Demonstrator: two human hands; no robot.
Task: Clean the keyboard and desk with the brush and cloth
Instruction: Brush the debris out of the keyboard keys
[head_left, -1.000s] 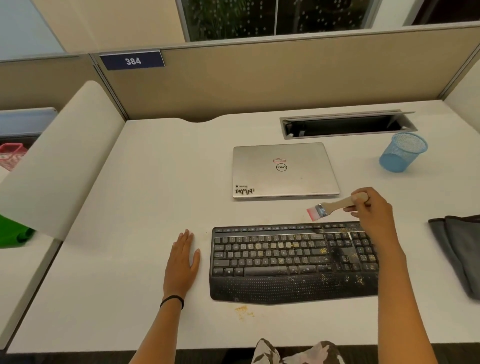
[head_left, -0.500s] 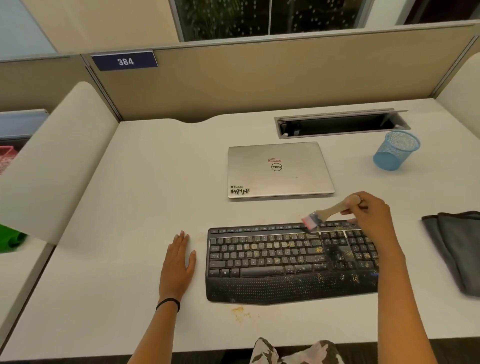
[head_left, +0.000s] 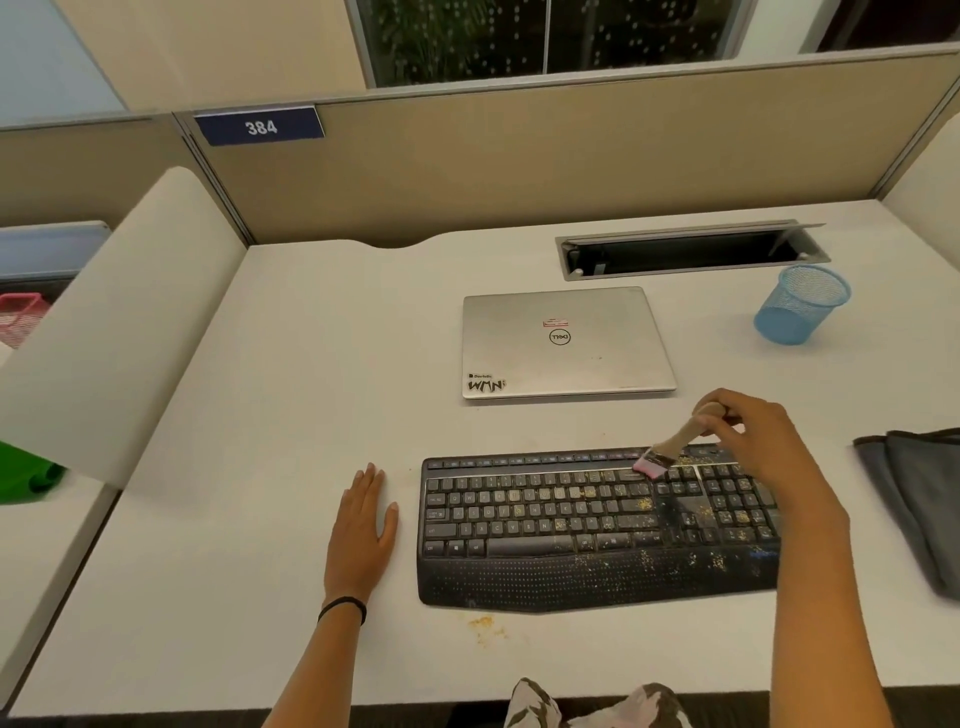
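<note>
Bristles (head_left: 650, 466) on keyboard (head_left: 545, 525) top row, brush (head_left: 678, 441) clamped in right hand (head_left: 756, 441) fingers; crumbs (head_left: 644, 503) nearward and leftward along its long axis; left hand (head_left: 363, 519) flat on desk (head_left: 260, 415)

Matt black plastic for the keyboard (head_left: 571, 525) near the front edge of the desk (head_left: 291, 415), palm rest finely dimpled, gritty with yellowish crumbs. Smooth, matt off-white top across the desk. Pale bare wood for the handle of the brush (head_left: 680, 439), a metal-looking band, soft pink bristles. Brushed silver metal with a faint sheen on the closed laptop (head_left: 566, 343) at mid-desk. Blue wire mesh for the cup (head_left: 800, 306) toward the right edge. Soft, matt grey cloth (head_left: 919, 499) at the right edge. Beige matt fabric on the partition (head_left: 519, 166) along the back edge.
</note>
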